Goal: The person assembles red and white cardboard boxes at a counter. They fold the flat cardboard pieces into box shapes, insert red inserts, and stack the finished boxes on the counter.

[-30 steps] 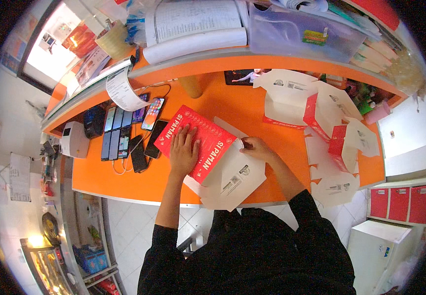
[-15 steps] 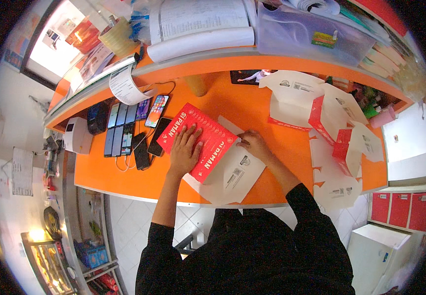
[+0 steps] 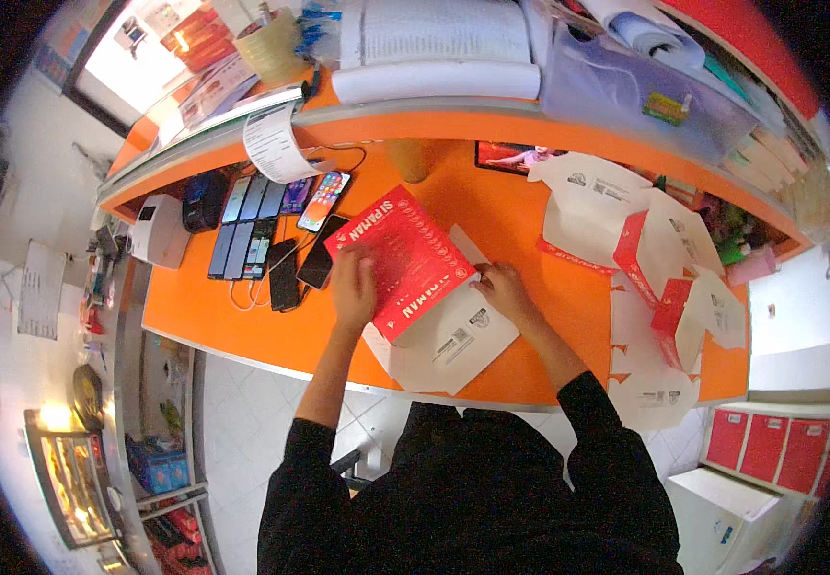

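Your left hand lies over the left edge of the red carton, but it is blurred, so how far its fingers are spread cannot be told, nor whether they press on the panel or sit just above it. Your right hand is at the carton's right corner, with the fingers bent and drawn together, thumb and forefinger closed on the edge there.

The carton sits near the middle of the tabletop, turned at a slant, its red printed panel facing up between your two hands. A white flap spreads from under it toward you, reaching close to the front edge, and a second pale flap shows beyond its far right side.

On your right, well apart from your right hand, stand opened cartons with white insides and red outer walls, overlapping one another. To your left, beyond your left hand, a dark phone lies just beside the carton, near a phone with a lit screen and a group of phones with cables. A white device stands farther left, and a paper strip hangs from the shelf above the phones.
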`<state>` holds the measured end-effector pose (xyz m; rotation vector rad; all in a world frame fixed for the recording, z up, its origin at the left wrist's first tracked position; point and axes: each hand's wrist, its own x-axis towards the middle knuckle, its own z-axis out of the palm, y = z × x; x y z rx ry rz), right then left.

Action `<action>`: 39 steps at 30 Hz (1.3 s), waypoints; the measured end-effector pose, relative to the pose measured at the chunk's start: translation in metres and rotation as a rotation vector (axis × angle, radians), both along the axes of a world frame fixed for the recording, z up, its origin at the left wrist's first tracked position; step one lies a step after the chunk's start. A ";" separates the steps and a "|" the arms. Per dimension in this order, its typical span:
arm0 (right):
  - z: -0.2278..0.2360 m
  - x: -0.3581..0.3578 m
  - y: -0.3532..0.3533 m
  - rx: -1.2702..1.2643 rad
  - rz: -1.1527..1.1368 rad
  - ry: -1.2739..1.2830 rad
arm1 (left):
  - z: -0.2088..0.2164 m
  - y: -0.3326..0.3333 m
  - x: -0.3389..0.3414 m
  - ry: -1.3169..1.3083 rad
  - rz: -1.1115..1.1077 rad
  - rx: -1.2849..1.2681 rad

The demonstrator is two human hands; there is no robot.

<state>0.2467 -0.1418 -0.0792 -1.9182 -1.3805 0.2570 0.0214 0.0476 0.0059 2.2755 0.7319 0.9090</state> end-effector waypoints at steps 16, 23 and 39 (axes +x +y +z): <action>0.004 -0.005 -0.014 -0.193 0.012 0.080 | -0.072 -0.072 -0.080 0.439 -0.037 -0.168; -0.016 -0.009 -0.015 0.072 -0.046 0.104 | -0.069 -0.073 -0.072 0.354 0.059 -0.192; 0.061 -0.001 -0.021 0.049 0.267 0.066 | -0.013 -0.048 -0.077 0.071 -0.206 0.043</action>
